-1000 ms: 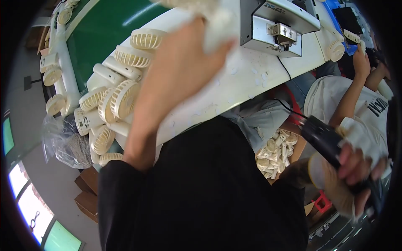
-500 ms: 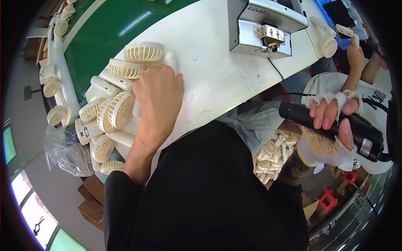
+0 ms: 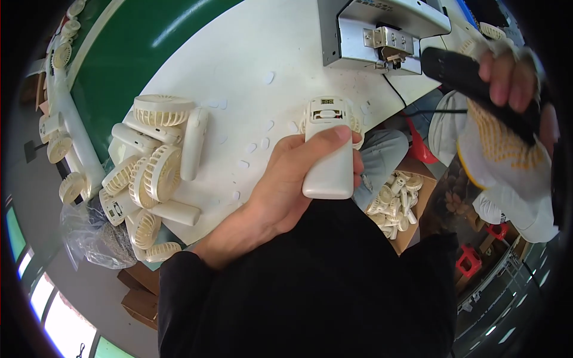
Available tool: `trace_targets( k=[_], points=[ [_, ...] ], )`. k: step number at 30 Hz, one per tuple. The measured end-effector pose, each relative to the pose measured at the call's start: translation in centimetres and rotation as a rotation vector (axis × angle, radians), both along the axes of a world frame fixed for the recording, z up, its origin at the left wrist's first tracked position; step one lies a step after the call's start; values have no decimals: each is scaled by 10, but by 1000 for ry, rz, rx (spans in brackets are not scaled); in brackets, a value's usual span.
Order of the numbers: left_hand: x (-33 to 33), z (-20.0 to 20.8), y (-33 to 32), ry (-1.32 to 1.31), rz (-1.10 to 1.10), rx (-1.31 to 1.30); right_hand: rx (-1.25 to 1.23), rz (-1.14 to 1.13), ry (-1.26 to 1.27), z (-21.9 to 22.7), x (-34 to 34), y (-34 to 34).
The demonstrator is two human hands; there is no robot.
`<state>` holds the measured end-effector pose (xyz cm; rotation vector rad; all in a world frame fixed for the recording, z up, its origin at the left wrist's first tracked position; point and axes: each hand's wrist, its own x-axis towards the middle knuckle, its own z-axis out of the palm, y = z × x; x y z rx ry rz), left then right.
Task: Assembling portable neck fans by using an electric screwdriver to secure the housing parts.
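Observation:
My left hand [image 3: 289, 179] is closed around a cream handheld fan [image 3: 329, 173] above the table's near edge. Its handle points toward me, and a small display and a slot show near the top; the fan head is mostly hidden behind. My right hand [image 3: 507, 80], blurred, is wrapped round a black cylindrical tool [image 3: 456, 71], raised at the right with the tool's end near the metal fixture [image 3: 391, 42]. A white fingertip-less glove [image 3: 504, 140] with yellow grip pattern covers that hand. Several similar fans [image 3: 161, 173] lie heaped at the left.
Small pale oval pieces [image 3: 270, 77] are scattered over the white table [image 3: 239, 48]. Beyond it runs a green surface [image 3: 128, 71]. A carton [image 3: 421, 206] of cream parts stands below the table at right. A plastic bag [image 3: 89, 238] hangs at left; another person's leg [image 3: 388, 149] shows at right.
My left hand has left the heap and come right and nearer, carrying a fan. My right hand has lifted the black tool upward toward the fixture.

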<state>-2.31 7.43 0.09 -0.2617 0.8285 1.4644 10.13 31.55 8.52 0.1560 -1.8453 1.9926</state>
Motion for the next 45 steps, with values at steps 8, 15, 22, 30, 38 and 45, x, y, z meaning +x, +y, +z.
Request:
trace_targets(
  k=[8, 15, 22, 30, 38, 45],
  points=[
    [13, 1, 3, -220, -172, 42, 103, 57, -207, 7, -6, -4],
    [30, -21, 8, 104, -179, 173, 213, 116, -376, 22, 8, -10],
    [36, -25, 13, 150, -182, 180, 204, -230, -83, 25, 65, -68],
    [43, -24, 14, 190, -168, 196, -109, -314, -55, 17, 17, -110],
    [45, -23, 16, 250, -144, 170, 196, -225, -358, 31, 6, -108],
    [44, -22, 14, 256, -151, 154, 40, -276, -318, 28, 0, -118]
  ],
)
